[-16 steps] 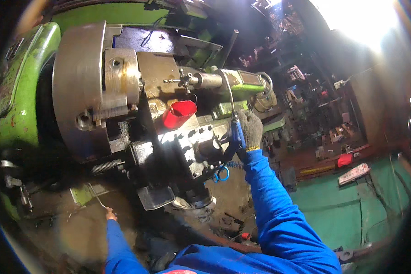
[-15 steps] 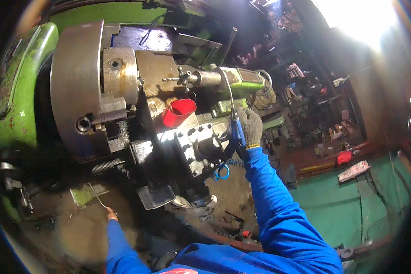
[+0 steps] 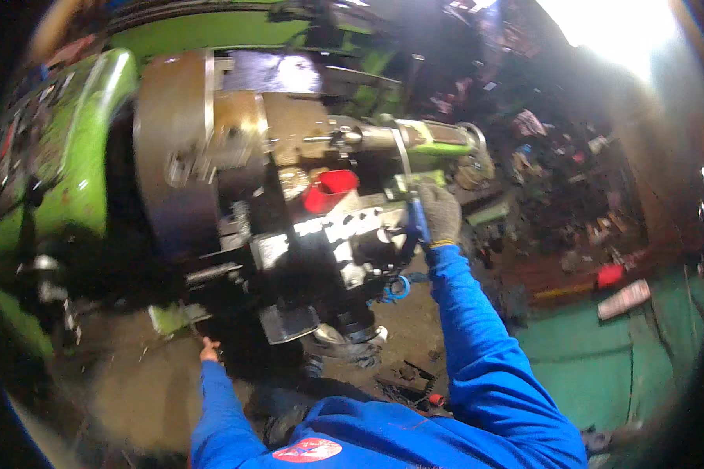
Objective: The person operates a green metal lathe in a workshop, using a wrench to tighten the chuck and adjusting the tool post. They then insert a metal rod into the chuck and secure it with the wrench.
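The chuck [image 3: 160,148] is turning, its face blurring at a new angle compared with half a second ago, and the machine is sitting farther right in view. Below the chuck, the bare left hand [image 3: 210,350] is meeting a lever [image 3: 195,327]; blur is hiding its grip, so I cannot tell whether it is closing. Well right of the chuck, the gloved right hand [image 3: 443,215] is clamping around a blue gun [image 3: 420,221]. Between gun and chuck, a red cup [image 3: 317,201] is standing. Farther back, right of the chuck, the tailstock [image 3: 442,142] is holding a drill [image 3: 317,139] that is pointing toward it.
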A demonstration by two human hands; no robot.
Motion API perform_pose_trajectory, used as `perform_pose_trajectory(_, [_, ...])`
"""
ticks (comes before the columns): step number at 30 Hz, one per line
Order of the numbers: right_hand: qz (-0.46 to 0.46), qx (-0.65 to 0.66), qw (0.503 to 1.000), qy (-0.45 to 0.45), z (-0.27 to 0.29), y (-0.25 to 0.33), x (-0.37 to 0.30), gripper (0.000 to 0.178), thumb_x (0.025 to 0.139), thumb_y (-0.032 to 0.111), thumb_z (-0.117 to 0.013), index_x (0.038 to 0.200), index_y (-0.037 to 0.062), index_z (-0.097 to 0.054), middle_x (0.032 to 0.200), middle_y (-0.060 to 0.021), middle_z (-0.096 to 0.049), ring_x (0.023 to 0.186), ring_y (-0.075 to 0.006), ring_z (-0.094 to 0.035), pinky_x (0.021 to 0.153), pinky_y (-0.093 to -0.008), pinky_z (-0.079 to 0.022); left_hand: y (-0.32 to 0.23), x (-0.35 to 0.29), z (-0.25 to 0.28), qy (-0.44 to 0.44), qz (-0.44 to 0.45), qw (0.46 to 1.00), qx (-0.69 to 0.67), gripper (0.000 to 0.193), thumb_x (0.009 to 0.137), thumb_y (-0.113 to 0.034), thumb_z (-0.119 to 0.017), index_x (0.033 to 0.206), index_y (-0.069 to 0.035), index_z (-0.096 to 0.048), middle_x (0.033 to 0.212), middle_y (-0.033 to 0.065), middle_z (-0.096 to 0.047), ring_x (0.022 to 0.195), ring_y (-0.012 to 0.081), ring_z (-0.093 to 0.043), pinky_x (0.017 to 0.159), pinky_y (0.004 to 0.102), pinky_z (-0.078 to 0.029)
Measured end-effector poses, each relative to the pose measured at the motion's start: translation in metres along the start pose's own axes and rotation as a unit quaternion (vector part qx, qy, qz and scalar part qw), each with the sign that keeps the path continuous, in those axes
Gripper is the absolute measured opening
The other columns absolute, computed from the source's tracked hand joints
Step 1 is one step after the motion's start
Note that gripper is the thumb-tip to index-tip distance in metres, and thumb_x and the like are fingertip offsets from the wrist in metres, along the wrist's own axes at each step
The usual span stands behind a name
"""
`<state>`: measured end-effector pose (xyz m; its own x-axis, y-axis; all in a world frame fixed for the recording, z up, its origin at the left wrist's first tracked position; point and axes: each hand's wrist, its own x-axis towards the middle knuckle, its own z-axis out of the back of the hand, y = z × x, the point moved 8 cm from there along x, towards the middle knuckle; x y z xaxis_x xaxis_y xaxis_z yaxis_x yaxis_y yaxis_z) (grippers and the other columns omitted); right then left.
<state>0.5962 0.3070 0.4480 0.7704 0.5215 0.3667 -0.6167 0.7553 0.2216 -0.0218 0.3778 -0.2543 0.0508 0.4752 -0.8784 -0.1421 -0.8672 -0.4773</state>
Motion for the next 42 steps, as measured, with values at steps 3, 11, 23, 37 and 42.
perform_pose_trajectory(3, [0.077,0.000,0.997,0.008,-0.019,-0.012,0.013,0.020,0.099,0.025,-0.061,0.101,0.0080,-0.070,0.096,-0.0152,-0.075,0.087,-0.0374,-0.073,0.073,-0.0502,-0.058,-0.053,-0.078,-0.014,0.010,0.019,0.999,-0.027,0.068,0.096,-0.076,-0.054,0.112,-0.013,-0.076,0.127,0.0002,-0.072,0.111,0.0214,-0.063,0.098,0.0521,-0.044])
perform_pose_trajectory(11, [-0.018,0.037,0.998,0.040,-0.021,-0.024,0.018,0.052,0.100,0.051,-0.057,0.111,0.0049,-0.078,0.110,-0.0236,-0.076,0.102,-0.0434,-0.072,0.088,-0.0503,-0.054,-0.101,-0.138,0.008,-0.235,-0.029,0.946,0.223,0.084,0.091,-0.074,-0.063,0.142,-0.007,-0.063,0.153,0.0228,-0.054,0.137,0.0417,-0.054,0.111,0.0525,-0.045])
perform_pose_trajectory(23, [-0.016,0.100,0.993,0.065,-0.009,-0.004,0.007,0.055,0.100,0.050,-0.054,0.111,0.0010,-0.077,0.112,-0.0274,-0.073,0.103,-0.0458,-0.069,0.090,-0.0513,-0.051,-0.348,-0.345,0.019,-0.204,-0.561,0.791,0.136,0.049,0.100,-0.032,-0.071,0.140,-0.005,-0.062,0.120,0.0152,-0.072,0.100,0.0266,-0.071,0.092,0.0398,-0.056])
perform_pose_trajectory(37, [-0.030,0.159,0.984,0.069,0.015,0.017,-0.004,0.048,0.099,0.047,-0.054,0.107,0.0046,-0.077,0.115,-0.0235,-0.073,0.110,-0.0451,-0.067,0.095,-0.0534,-0.052,-0.640,-0.522,0.003,-0.483,-0.572,0.563,0.350,0.039,0.105,-0.051,-0.054,0.125,-0.019,-0.065,0.120,0.0151,-0.071,0.109,0.0416,-0.068,0.089,0.0540,-0.055])
perform_pose_trajectory(42, [-0.024,0.198,0.979,0.039,0.007,0.012,-0.002,0.045,0.099,0.046,-0.057,0.105,0.0050,-0.076,0.113,-0.0219,-0.073,0.107,-0.0448,-0.067,0.091,-0.0532,-0.052,-0.640,-0.519,0.004,-0.502,-0.583,0.545,0.334,0.032,0.107,-0.044,-0.050,0.120,-0.019,-0.064,0.117,0.0157,-0.072,0.105,0.0422,-0.069,0.087,0.0545,-0.055])
